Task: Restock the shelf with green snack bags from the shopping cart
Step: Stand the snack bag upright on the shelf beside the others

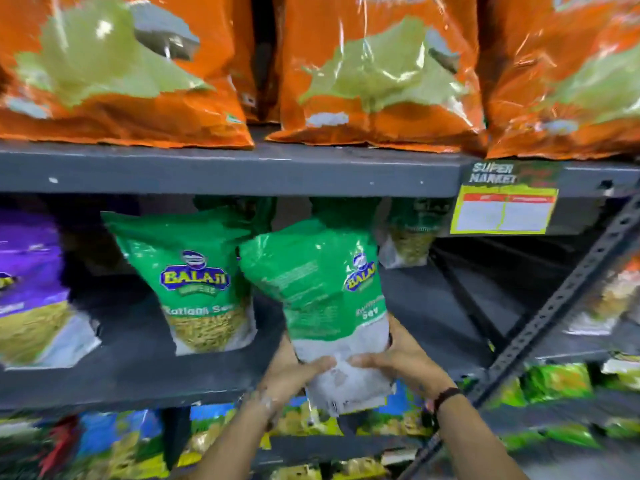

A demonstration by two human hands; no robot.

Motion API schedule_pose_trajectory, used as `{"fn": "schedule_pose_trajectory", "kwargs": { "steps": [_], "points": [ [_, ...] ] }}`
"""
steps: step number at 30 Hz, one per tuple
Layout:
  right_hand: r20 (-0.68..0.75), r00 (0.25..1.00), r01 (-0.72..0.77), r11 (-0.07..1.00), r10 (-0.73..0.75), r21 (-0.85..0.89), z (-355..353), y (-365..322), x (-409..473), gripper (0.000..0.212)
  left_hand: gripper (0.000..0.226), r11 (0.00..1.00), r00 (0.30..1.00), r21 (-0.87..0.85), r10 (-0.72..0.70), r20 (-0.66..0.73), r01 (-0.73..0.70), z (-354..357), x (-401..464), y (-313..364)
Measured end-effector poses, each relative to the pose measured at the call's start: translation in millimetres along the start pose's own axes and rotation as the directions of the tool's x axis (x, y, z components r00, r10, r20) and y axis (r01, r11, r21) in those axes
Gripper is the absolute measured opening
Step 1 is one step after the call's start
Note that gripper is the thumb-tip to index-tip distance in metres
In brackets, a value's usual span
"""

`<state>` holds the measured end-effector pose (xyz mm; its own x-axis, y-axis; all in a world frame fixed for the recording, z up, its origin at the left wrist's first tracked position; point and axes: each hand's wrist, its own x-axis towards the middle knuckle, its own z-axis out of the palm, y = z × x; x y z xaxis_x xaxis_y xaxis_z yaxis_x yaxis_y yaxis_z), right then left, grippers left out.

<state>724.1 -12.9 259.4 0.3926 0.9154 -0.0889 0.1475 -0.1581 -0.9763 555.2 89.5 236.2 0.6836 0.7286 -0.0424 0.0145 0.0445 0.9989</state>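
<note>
Evidently both hands, left hand (294, 372) and right hand (398, 358), fingers clamped on the green bag's (322, 289) base, steered it upright onto the shelf (138, 368).

Held bag (322, 289) right of shelved bag (197, 278)

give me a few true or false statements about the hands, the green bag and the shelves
1. Both hands grip the bottom end of one green bag. True: left hand and right hand clasp its pale lower part.
2. The bags on the shelf above are purple. False: orange bags sit there; a purple bag stands at the far left of the middle shelf.
3. Another green bag stands upright on the middle shelf. True.
4. The right wrist is bare. False: it wears a dark band.
5. A price tag hangs from the upper shelf's edge. True.
</note>
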Motion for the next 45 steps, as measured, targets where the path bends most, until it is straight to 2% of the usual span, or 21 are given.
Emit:
{"fn": "schedule_pose_trajectory", "kwargs": {
  "steps": [2,4,7,10,13,17,19,21,23,26,27,31,33,35,37,40,42,44,45],
  "points": [
    [-0.055,0.998,0.016,1.0,-0.015,0.026,-11,3,13,0.076,0.067,0.998,0.999,0.061,0.03,-0.016,-0.029,10,24,12],
    [-0.1,0.994,0.056,0.998,-0.052,0.043,-20,4,27,0.077,0.07,0.987,0.996,0.136,0.089,0.013,-0.09,15,48,25],
    [-0.139,0.985,0.108,0.994,-0.104,0.017,-31,8,53,0.089,0.071,0.972,0.991,0.192,0.136,0.004,-0.134,19,76,33],
    [-0.143,0.986,0.082,0.995,-0.088,-0.048,-33,26,75,0.086,0.07,0.97,0.991,0.218,0.118,-0.058,-0.102,24,88,23],
    [-0.073,0.995,0.069,0.996,-0.073,-0.055,-40,43,80,0.08,0.075,0.976,0.986,0.205,0.096,-0.136,-0.067,31,89,8],
    [0.069,0.998,0.015,0.998,-0.01,-0.068,-62,59,79,0.093,0.097,0.988,0.976,0.149,0.071,-0.207,-0.041,32,79,-27],
    [0.07,0.997,-0.008,0.996,0.015,-0.091,-62,63,76,0.087,0.086,0.985,0.952,0.173,0.049,-0.303,0.004,40,72,-42],
    [-0.059,0.998,-0.016,0.991,0.009,-0.134,-49,64,71,0.073,0.068,0.979,0.914,0.202,0.075,-0.399,0.007,49,73,-48],
    [-0.156,0.987,0.0,0.979,-0.032,-0.204,-35,63,61,0.074,0.056,0.982,0.876,0.189,0.08,-0.475,0.013,48,79,-47],
    [-0.105,0.994,0.002,0.969,-0.028,-0.246,-33,66,52,0.075,0.027,0.977,0.801,0.21,0.153,-0.579,-0.035,40,75,-36],
    [-0.084,0.996,0.009,0.975,-0.029,-0.222,-35,66,50,0.077,0.026,0.976,0.794,0.204,0.178,-0.581,-0.069,42,68,-31],
    [-0.101,0.99,0.077,0.977,-0.098,-0.199,-19,63,50,0.074,0.045,0.979,0.907,0.123,0.195,-0.373,-0.16,63,39,-27],
    [-0.12,0.985,0.097,0.972,-0.124,-0.214,-6,65,47,0.064,0.076,0.967,0.924,0.212,0.205,-0.324,-0.14,63,41,-33],
    [-0.077,0.992,0.082,0.968,-0.103,-0.236,-2,68,43,0.053,0.105,0.947,0.925,0.307,0.2,-0.323,-0.098,55,48,-30],
    [-0.108,0.989,0.076,0.97,-0.103,-0.229,-7,66,44,0.047,0.111,0.939,0.927,0.339,0.184,-0.327,-0.067,45,54,-25],
    [-0.26,0.958,0.087,0.985,-0.123,-0.149,-18,57,56,0.047,0.103,0.934,0.955,0.356,0.102,-0.279,0.004,29,61,-21],
    [-0.228,0.969,0.066,0.991,-0.092,-0.12,-26,48,68,0.07,0.09,0.937,0.978,0.347,0.043,-0.202,0.03,14,68,-22],
    [-0.084,0.994,0.057,0.984,-0.071,-0.167,-34,40,77,0.104,0.086,0.938,0.995,0.344,-0.008,-0.094,0.041,-3,75,-21],
    [-0.016,0.998,0.052,0.984,-0.055,-0.172,-35,37,80,0.112,0.088,0.943,0.999,0.33,-0.034,-0.04,0.045,-10,77,-20]
  ]
}}
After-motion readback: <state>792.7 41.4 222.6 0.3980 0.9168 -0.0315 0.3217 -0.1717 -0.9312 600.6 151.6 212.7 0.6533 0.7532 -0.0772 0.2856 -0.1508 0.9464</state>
